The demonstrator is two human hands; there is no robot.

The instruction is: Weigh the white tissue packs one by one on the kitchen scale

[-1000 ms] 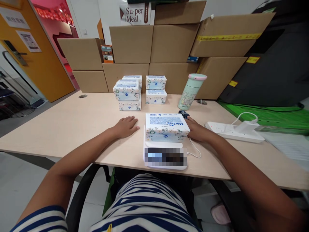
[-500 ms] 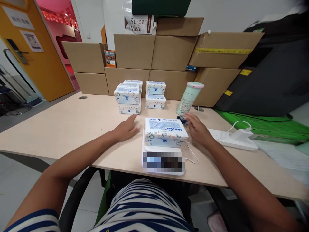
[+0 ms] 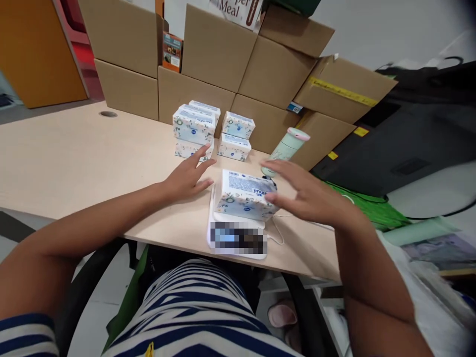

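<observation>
A white, flower-printed tissue pack (image 3: 243, 191) lies on a small white scale (image 3: 211, 238) near the table's front edge; the scale's display is blurred out. My left hand (image 3: 188, 176) is open left of the pack, its fingers spread and apart from it. My right hand (image 3: 301, 193) arches open at the pack's right end, its thumb over the top edge; whether it touches, I cannot tell. Behind, more tissue packs stand in a left stack (image 3: 193, 126) and a right stack (image 3: 236, 134). A small dark object (image 3: 269, 179) is mostly hidden behind the pack and my right hand.
A mint-green bottle (image 3: 288, 144) with a pink-rimmed lid stands behind my right hand. Cardboard boxes (image 3: 197, 91) wall off the table's back. A white cable (image 3: 277, 233) runs from the scale's right side. A large black bag-like object (image 3: 401, 144) fills the right.
My right hand has lifted and moved left over the pack's right end. My left hand has spread its fingers. The view has tilted down and turned; the pack stays on the scale.
</observation>
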